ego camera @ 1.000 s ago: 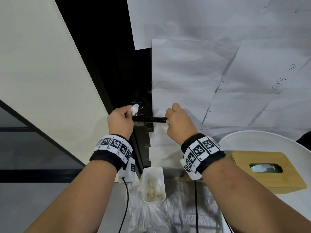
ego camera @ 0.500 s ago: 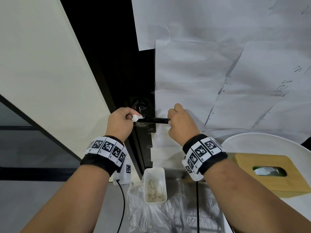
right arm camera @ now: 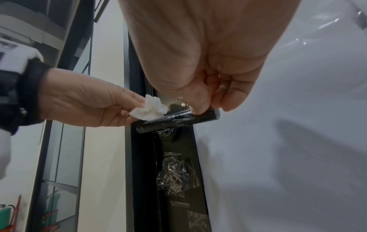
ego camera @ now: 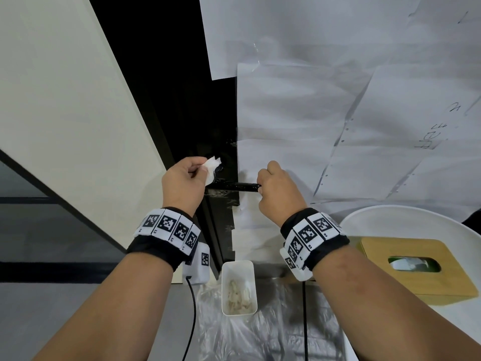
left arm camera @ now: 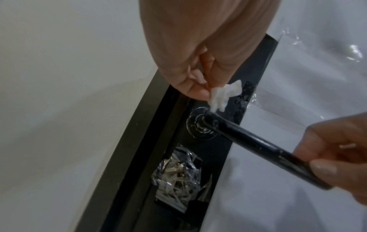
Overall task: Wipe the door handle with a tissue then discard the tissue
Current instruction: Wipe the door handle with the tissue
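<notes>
Head view: left hand (ego camera: 182, 182) pinching tissue (ego camera: 212, 166) above handle (ego camera: 234, 186), right hand (ego camera: 278, 190) gripping its tip. Left wrist only: tissue touching handle's base.

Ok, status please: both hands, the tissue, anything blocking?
Left hand pinches crumpled white tissue at base of black lever door handle. Right hand grips handle tip. Nothing blocking.

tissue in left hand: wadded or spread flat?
Wadded. The tissue is a small crumpled lump pinched at the left hand's fingertips, by the handle's pivot end.
</notes>
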Available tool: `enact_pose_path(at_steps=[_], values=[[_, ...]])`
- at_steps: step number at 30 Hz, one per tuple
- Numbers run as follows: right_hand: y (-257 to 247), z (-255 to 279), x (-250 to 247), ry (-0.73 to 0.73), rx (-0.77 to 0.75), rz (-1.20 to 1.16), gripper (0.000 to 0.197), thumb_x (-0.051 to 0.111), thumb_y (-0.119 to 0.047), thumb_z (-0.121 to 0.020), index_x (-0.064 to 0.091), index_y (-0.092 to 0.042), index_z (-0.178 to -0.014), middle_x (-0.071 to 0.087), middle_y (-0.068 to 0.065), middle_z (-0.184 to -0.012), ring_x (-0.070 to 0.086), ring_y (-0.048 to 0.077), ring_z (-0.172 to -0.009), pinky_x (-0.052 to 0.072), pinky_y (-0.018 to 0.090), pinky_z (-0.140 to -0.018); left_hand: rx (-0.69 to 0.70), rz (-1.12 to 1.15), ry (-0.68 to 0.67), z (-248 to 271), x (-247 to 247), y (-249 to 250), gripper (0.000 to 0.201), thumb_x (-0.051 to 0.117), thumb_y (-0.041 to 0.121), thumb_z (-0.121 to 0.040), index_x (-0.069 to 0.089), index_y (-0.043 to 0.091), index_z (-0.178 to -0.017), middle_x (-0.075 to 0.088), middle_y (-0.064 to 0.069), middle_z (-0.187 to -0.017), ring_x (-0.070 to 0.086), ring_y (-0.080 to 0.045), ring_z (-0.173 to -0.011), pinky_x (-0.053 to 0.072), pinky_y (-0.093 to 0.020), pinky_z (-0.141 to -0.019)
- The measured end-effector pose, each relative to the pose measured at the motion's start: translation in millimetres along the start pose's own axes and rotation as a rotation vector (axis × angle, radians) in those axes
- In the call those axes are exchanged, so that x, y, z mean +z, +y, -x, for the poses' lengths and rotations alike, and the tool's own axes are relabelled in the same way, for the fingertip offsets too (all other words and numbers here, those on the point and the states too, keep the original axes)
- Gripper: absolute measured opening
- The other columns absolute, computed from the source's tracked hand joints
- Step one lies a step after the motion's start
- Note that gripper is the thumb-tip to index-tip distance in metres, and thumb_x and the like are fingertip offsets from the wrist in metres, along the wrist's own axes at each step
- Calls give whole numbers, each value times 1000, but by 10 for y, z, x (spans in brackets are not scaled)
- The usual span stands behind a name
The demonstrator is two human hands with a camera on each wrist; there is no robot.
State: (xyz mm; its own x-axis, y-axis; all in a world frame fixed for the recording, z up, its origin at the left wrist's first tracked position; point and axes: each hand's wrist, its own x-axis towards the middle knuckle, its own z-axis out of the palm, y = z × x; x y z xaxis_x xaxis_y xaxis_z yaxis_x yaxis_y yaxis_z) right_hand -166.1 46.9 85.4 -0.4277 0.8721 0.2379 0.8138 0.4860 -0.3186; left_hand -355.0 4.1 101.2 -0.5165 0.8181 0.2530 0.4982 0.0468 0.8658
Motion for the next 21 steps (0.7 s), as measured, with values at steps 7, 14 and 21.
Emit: enact_pose_path(at_steps=[7, 14, 21], values=[[3, -1, 5, 4, 1, 5, 16, 53, 9, -77, 49, -6, -81, 41, 9, -96, 36, 21, -70, 30, 30, -59, 285, -311, -76, -92, 89, -3, 25, 51, -1, -91, 72, 7, -103, 61, -6, -108, 57, -14, -90, 41, -15, -82], [11, -10, 11, 3, -8, 6, 17, 54, 8, -77, 49, -7, -81, 42, 9, -96, 38, 21, -70, 30, 29, -59, 233, -474, -193, -128, 180, 35, 27, 47, 3, -92, 70, 6, -106, 56, -12, -112, 61, -29, -87, 53, -36, -79], [12, 6, -7, 2, -17, 5, 16, 53, 8, -78, 51, -7, -83, 42, 9, -97, 37, 20, -70, 29, 28, -60, 100, -400, -284, -55, -41, 165, 26, 48, 8, -89, 73, 15, -89, 59, 0, -96, 58, -17, -83, 42, -17, -63]])
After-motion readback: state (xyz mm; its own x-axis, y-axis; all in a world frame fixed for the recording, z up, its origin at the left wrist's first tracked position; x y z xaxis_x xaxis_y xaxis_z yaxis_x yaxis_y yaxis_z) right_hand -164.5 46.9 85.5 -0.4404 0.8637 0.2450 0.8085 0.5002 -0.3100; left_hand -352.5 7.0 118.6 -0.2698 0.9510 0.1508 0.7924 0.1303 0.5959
